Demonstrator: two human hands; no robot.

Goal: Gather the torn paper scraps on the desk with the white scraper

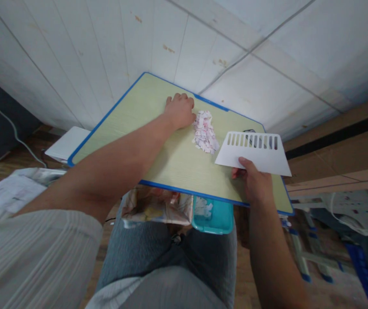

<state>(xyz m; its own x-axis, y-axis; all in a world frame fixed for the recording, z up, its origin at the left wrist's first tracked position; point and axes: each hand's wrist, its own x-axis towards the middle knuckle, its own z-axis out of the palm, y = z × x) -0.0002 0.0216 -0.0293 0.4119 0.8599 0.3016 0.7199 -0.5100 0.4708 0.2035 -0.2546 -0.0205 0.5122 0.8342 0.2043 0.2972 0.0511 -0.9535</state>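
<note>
A pile of small torn paper scraps (205, 134), white with pinkish marks, lies on the pale yellow-green tabletop (184, 163) with a blue edge. Just left of the pile, my left hand (180, 110) rests palm down on the table. Its fingers are bent and slightly apart, with the fingertips partly hidden; nothing shows in its grasp. My right hand (257, 180) grips a white plastic scraper (261, 159) by its lower edge, thumb on top. This scraper is a flat trapezoid with a row of slots, held to the right of the pile.
A dark thin object (250, 131) lies partly behind the scraper. Below the table's front edge are a teal plastic box (226, 216) with paper scraps inside and a lined bin (158, 212). A white panelled wall (158, 38) stands behind; a cardboard box (338, 150) is at right.
</note>
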